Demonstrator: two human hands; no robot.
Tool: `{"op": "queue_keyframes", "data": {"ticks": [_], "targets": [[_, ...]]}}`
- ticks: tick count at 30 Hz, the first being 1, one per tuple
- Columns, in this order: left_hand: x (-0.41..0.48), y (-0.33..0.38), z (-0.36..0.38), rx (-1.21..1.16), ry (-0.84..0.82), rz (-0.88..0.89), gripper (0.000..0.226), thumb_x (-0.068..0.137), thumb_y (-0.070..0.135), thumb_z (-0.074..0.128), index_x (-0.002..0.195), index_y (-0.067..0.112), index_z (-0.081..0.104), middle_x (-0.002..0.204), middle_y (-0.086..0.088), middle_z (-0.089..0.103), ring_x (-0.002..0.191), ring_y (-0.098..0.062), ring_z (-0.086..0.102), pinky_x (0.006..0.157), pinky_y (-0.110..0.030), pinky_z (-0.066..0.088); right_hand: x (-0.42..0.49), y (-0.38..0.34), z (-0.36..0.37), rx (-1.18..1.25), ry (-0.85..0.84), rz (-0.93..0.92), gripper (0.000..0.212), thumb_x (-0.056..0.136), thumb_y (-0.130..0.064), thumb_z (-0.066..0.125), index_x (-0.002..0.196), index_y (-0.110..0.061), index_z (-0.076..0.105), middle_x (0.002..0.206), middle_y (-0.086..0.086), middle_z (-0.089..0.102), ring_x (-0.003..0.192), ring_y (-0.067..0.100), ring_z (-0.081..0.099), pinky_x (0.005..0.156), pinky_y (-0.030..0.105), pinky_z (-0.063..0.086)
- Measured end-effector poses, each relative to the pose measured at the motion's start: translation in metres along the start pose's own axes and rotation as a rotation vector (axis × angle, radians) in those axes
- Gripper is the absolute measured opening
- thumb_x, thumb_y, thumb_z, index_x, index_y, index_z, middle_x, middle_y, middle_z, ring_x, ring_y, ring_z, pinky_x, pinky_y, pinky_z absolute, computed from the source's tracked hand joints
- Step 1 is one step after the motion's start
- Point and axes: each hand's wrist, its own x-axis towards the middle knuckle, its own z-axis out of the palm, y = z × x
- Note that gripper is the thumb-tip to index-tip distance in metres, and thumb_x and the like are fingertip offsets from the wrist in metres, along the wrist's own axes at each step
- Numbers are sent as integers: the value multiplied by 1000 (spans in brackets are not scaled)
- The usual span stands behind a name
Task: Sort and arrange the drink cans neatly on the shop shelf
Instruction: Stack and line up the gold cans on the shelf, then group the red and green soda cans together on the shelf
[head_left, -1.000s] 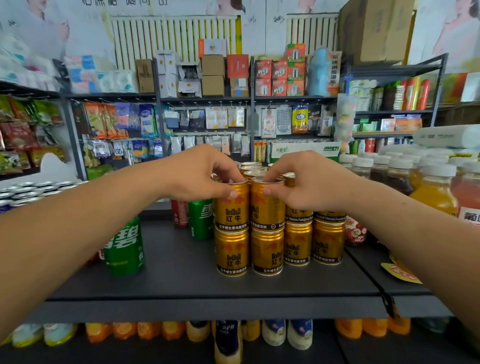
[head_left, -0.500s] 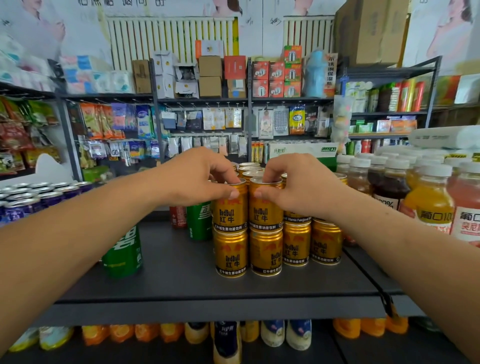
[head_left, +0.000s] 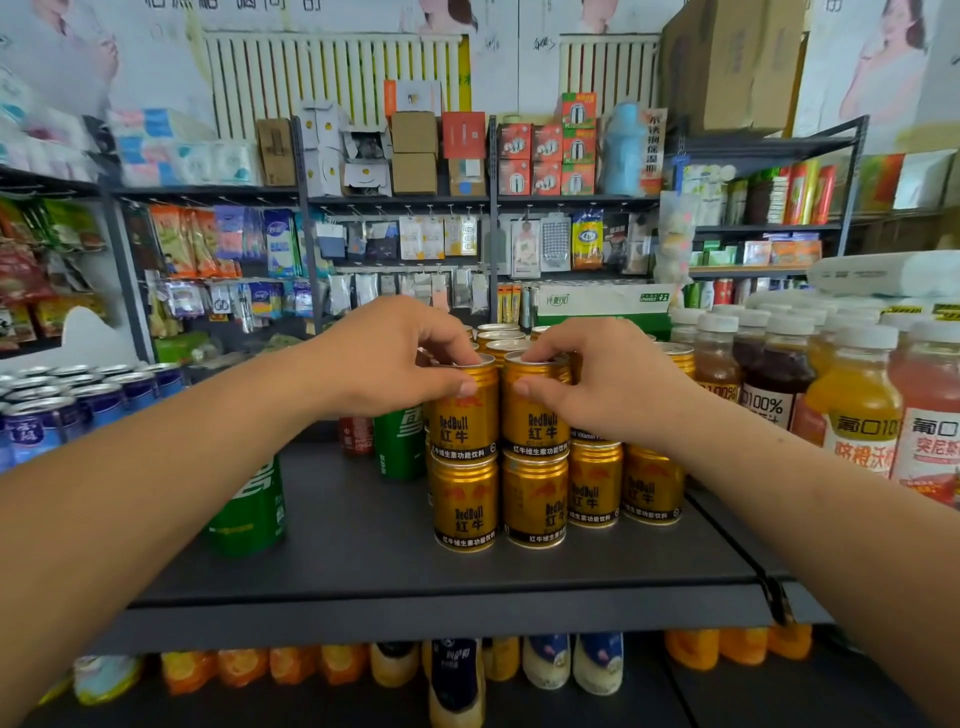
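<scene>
Gold Red Bull cans stand two high on the dark shelf. My left hand grips the top-left front gold can by its rim, thumb on its side. My right hand holds the top-right front gold can the same way. Both rest on the lower gold cans. More gold cans stand to the right and behind. A green can stands at the left, partly behind my forearm, and another green can sits beside a red can.
Blue cans fill the shelf at far left. Juice bottles with white caps crowd the right. Bottles line the shelf below. Bare shelf surface lies in front of and left of the gold stack.
Both hands stay on the two top front cans; the fingers have shifted slightly on the rims. The view has drifted a little to the left.
</scene>
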Motion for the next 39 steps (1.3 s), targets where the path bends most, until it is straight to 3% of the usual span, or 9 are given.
{"op": "queue_keyframes", "data": {"ticks": [6, 11, 16, 20, 24, 29, 33, 36, 39], "targets": [[1, 1, -1, 12, -19, 3, 11, 86, 36, 79, 97, 36, 78, 101, 14, 74, 99, -5, 67, 94, -41, 57, 0, -9, -3, 0, 63, 21, 40, 86, -55, 67, 114, -28, 72, 120, -9, 70, 115, 12, 61, 96, 34, 50], [-8, -12, -32, 70, 97, 33, 15, 92, 31, 74, 106, 30, 78, 107, 12, 66, 103, -9, 65, 95, -37, 56, 11, -59, -2, 73, 235, -122, 20, 90, -41, 65, 102, -27, 73, 106, -9, 70, 102, 9, 62, 86, 30, 48], [-60, -60, -85, 99, 131, -90, 18, 93, 20, 74, 111, 22, 77, 101, 12, 76, 96, -1, 70, 80, -15, 54, 32, -128, 42, 96, 56, -285, 24, 90, -45, 64, 105, -29, 74, 98, -16, 69, 85, -1, 59, 76, 23, 51], [-104, -108, -120, 155, 86, -239, 18, 96, 19, 70, 112, 25, 76, 107, 12, 75, 102, 0, 69, 79, -7, 52, 55, -173, 93, 84, -149, -299, 42, 86, -58, 65, 115, -29, 70, 108, -9, 67, 97, 9, 59, 88, 36, 53], [-128, -149, -135, 245, -37, -361, 26, 94, 22, 71, 120, 26, 73, 119, 11, 71, 116, -10, 66, 99, -30, 54, 71, -199, 128, 62, -300, -264, 64, 77, -73, 64, 125, -29, 65, 118, -7, 64, 106, 13, 60, 90, 39, 54], [-124, -178, -121, 304, -265, -326, 70, 84, 44, 78, 147, 37, 50, 152, 16, 49, 139, -9, 46, 112, -29, 37, 90, -210, 141, -87, -426, -210, 51, 74, -62, 74, 113, -31, 67, 101, -12, 58, 101, 15, 61, 84, 35, 54], [-102, -189, -100, 407, -389, -212, 77, 79, 46, 79, 147, 47, 42, 135, 9, 55, 127, -18, 54, 104, -41, 49, 98, -202, 135, -64, -542, -142, 49, 80, -48, 78, 124, -30, 64, 128, -4, 62, 114, 18, 59, 95, 38, 52], [-89, -194, -94, 440, -419, -188, 80, 80, 41, 81, 150, 45, 41, 147, 12, 54, 132, -16, 54, 107, -41, 49, 99, -192, 129, -140, -568, -80, 60, 83, -43, 76, 137, -30, 52, 135, -2, 57, 118, 20, 56, 96, 38, 52], [-73, -190, -93, 444, -423, -173, 80, 82, 42, 82, 151, 40, 43, 152, 15, 50, 135, -14, 51, 111, -37, 44, 103, -182, 119, -290, -609, 10, 57, 86, -41, 74, 138, -27, 54, 134, 0, 59, 118, 22, 58, 96, 38, 52]]}}
